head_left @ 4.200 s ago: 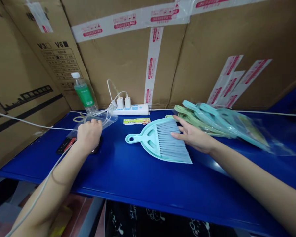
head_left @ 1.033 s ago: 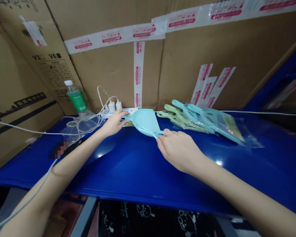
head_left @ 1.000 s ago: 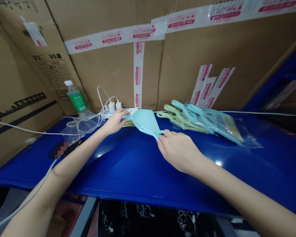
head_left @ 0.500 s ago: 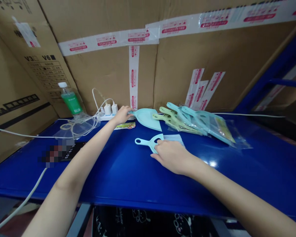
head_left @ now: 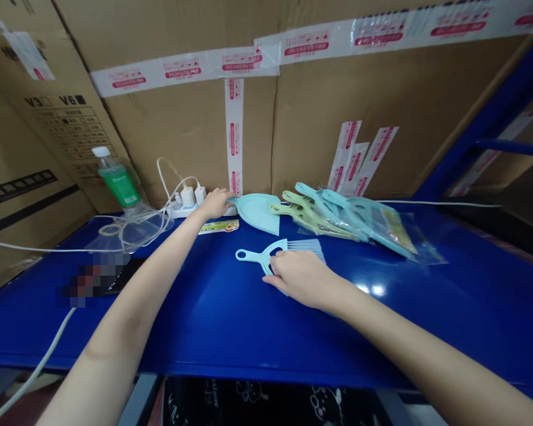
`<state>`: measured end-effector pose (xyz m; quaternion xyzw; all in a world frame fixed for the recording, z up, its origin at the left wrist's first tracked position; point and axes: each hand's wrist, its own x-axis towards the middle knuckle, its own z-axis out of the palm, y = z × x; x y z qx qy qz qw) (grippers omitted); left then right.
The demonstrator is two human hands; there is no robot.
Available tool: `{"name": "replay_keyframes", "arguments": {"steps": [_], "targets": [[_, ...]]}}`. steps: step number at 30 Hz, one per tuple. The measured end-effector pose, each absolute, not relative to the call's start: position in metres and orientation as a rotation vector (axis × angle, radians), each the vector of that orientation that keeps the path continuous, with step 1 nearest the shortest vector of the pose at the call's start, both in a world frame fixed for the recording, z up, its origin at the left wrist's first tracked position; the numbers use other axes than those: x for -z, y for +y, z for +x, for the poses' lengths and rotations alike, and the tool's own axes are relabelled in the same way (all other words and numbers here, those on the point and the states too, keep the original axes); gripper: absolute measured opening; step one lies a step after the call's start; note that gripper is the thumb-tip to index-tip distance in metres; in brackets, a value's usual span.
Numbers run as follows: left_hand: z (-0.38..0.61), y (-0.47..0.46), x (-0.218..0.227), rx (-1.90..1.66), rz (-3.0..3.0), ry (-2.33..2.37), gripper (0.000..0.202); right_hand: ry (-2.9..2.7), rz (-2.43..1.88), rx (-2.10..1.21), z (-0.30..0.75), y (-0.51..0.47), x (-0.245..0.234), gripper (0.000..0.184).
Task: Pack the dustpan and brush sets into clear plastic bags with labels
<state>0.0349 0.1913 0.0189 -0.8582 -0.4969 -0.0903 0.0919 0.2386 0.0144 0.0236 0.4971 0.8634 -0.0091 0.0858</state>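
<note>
My right hand (head_left: 299, 278) is curled over the head of the pale blue brush (head_left: 260, 257), pinching it between thumb and fingers, its looped handle pointing left and its bristles fanning out to the right. Because I hold the head, not the handle, the brush could twist under my palm if the bristles drag on the blue counter (head_left: 213, 331); I cannot tell whether they touch it. The white cable (head_left: 48, 355) on my left might snag my forearm if I pull back. Farther off, my left hand (head_left: 217, 204) pinches the dustpan (head_left: 262, 214) by its handle, though my fingers mostly hide the grip. A bagged green handle (head_left: 284, 209) overlaps the pan's right edge in my view, so sliding the pan that way could shove the pile. Behind my left hand, the power strip (head_left: 184, 212) sits close enough that a careless knuckle might knock a plug loose.
</note>
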Motion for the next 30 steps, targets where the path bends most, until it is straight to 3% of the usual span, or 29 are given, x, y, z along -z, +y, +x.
{"name": "replay_keyframes", "arguments": {"steps": [6,14,30], "targets": [[0.041,0.162,-0.022,0.297,-2.409,-1.462,0.041,2.536,1.495,0.066,0.244,0.016,-0.032,0.022],[0.038,0.111,-0.020,0.005,-2.517,-1.299,0.025,2.505,1.474,0.084,0.250,0.018,-0.035,0.024],[0.023,0.066,-0.004,-0.274,-2.310,-1.564,0.043,2.449,1.608,0.035,0.256,0.034,-0.032,0.023]]}}
